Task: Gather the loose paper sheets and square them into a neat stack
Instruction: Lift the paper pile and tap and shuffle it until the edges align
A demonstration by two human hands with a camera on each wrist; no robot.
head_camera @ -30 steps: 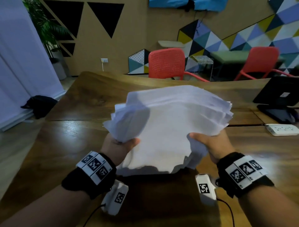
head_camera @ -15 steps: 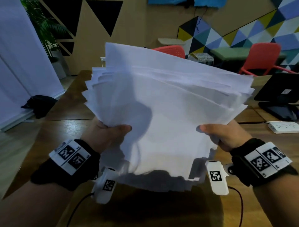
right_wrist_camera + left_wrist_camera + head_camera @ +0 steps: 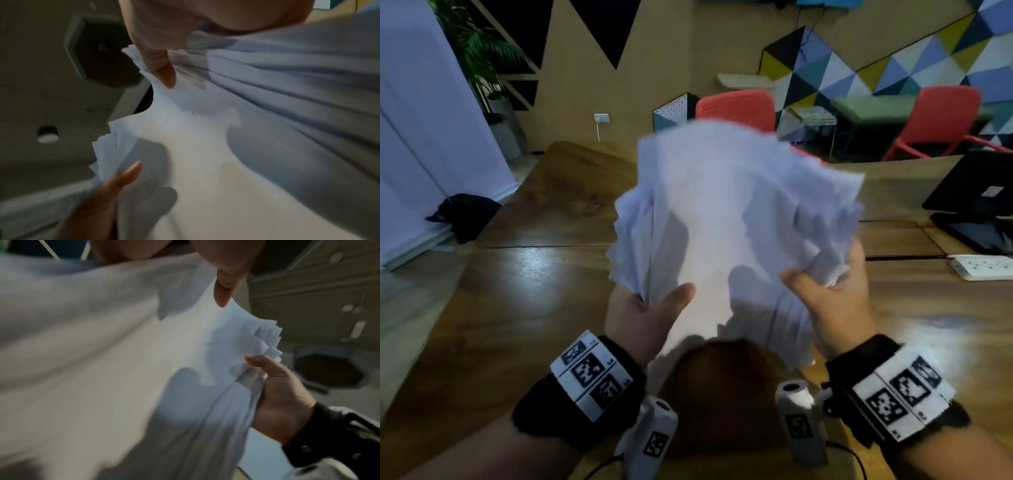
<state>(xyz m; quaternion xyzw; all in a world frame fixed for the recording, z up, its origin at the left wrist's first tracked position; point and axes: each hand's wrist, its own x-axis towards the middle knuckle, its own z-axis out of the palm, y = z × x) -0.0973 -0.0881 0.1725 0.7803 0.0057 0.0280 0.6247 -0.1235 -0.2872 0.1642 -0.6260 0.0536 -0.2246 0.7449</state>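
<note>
A thick bundle of white paper sheets is held up above the wooden table, its edges fanned out and uneven, blurred by motion. My left hand grips the bundle's lower left edge, thumb on top. My right hand grips the right edge, where the sheets crumple under the thumb. In the left wrist view the paper sheets fill the frame, with the right hand pinching the far edge. The right wrist view has the paper sheets and the left hand low on the left.
A black monitor stand and a white power strip sit at the table's right. Red chairs stand behind the table. A dark bag lies on the floor at the left.
The bundle has swung from a wide upright spread into a narrower, tilted shape. My right hand has risen and moved inward, and my left hand has shifted right and lower.
</note>
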